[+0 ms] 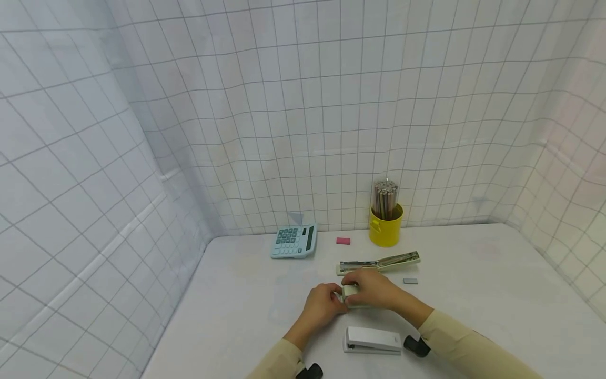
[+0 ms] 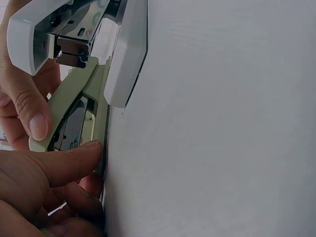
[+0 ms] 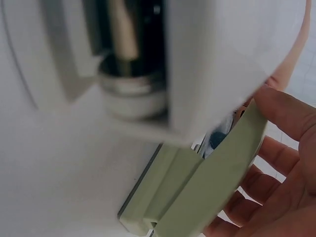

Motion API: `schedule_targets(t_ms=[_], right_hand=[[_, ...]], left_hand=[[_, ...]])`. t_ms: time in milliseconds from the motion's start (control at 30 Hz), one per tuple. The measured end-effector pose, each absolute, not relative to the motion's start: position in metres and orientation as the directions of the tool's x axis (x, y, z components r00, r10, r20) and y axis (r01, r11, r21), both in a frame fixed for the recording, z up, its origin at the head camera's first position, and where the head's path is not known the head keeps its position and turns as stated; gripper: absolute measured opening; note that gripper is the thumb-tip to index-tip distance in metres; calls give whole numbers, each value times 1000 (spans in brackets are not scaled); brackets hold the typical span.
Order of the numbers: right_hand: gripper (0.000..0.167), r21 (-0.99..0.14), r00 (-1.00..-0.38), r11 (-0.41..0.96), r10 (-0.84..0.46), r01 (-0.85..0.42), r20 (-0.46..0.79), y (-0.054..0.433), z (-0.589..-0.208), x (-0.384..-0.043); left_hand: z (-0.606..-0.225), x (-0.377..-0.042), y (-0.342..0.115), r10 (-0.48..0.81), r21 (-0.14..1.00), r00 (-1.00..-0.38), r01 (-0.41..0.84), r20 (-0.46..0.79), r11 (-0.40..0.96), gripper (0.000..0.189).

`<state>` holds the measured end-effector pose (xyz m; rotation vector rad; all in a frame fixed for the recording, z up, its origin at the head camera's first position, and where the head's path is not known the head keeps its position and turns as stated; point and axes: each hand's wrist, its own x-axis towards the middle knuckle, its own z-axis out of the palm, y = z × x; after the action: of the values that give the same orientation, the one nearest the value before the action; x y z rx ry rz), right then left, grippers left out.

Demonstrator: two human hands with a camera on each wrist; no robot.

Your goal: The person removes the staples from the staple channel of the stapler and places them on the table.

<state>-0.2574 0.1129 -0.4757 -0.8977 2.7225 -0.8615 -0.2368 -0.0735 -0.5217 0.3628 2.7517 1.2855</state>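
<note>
A light green stapler (image 2: pixel 74 98) stands between my two hands at the middle of the table, its top arm raised a little over the base. My left hand (image 1: pixel 324 304) pinches the front end of its base, thumb on the near side, as the left wrist view shows. With thumb and fingers my right hand (image 1: pixel 374 288) grips the top arm from above. In the right wrist view the same green stapler (image 3: pixel 207 192) shows its back end, with the right hand's fingers (image 3: pixel 281 153) along the arm. The hands hide much of it in the head view.
A white stapler (image 1: pixel 374 339) lies nearer the person. Behind the hands lies another stapler (image 1: pixel 400 260), folded wide open, near a small grey strip (image 1: pixel 410 281). Farther back are a light blue calculator (image 1: pixel 289 243), a pink block (image 1: pixel 343 241) and a yellow cup (image 1: pixel 385 234) of pencils.
</note>
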Motion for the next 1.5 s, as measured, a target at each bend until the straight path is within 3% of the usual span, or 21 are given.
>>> schedule_targets(t_ms=[667,1500], right_hand=[[24,-599,-811,643,-584,-477,18,112,-479,-253],[36,-713,-861,566,-498,-414,104,162,-444,-239]], left_hand=[[-524,-237,-72,248,761,-968,190,40,620,20],[-515,-235,-68,188,722,-981,95,-50,685,23]])
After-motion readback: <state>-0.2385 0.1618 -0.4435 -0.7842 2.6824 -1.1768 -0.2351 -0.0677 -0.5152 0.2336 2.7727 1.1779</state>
